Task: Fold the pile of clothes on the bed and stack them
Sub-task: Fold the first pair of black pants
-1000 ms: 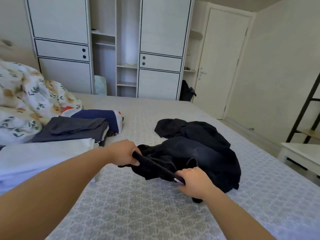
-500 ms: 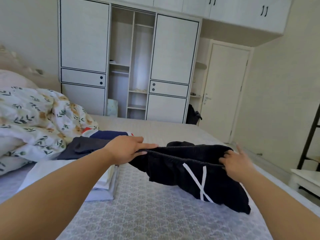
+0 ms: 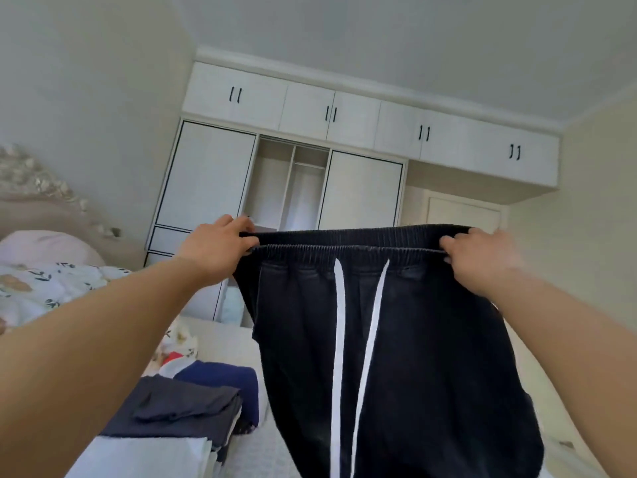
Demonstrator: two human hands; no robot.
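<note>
Black trousers (image 3: 396,357) hang between both hands, waistband stretched taut: left hand (image 3: 215,248) pinches its left end, right hand (image 3: 477,258) grips its right end; folded clothes (image 3: 179,415) lie below the left forearm.

Both arms reach forward, left hand (image 3: 215,248) and right hand (image 3: 481,258) raised, fingers curled.

folded clothes (image 3: 179,408) left — trousers (image 3: 396,339) right

Lower legs of the black pants (image 3: 406,357) cut off by the bottom edge, bed (image 3: 224,343) behind them hidden, door (image 3: 462,212) half covered.
</note>
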